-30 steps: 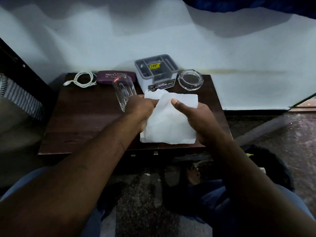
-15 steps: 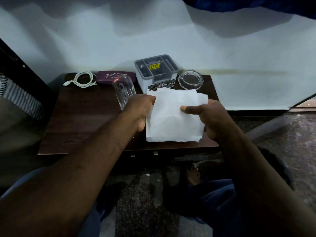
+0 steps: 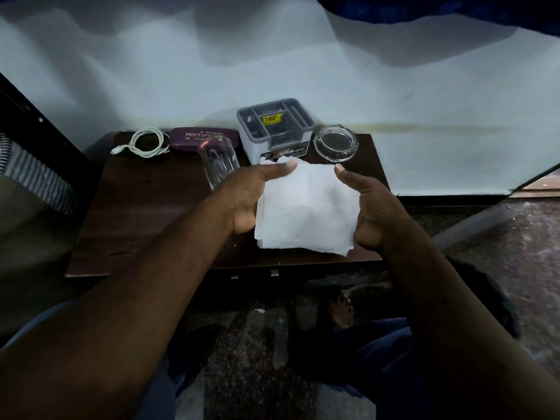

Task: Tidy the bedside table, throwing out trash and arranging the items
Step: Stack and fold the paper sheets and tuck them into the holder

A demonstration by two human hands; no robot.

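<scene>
A white tissue, folded into a square, is held above the right half of the dark wooden bedside table. My left hand grips its left edge with the thumb on top. My right hand grips its right edge, thumb up at the top corner. Along the back of the table lie a coiled white cable, a purple spectacle case, a clear drinking glass, a grey organiser box and a glass ashtray.
A white wall rises just behind the table. A dark bed frame with striped fabric is at the left. Speckled floor and my knees lie below the table's front edge.
The tissue has been folded smaller and squared up. Both hands shifted to hold its side edges, thumbs now pointing up toward the top corners.
</scene>
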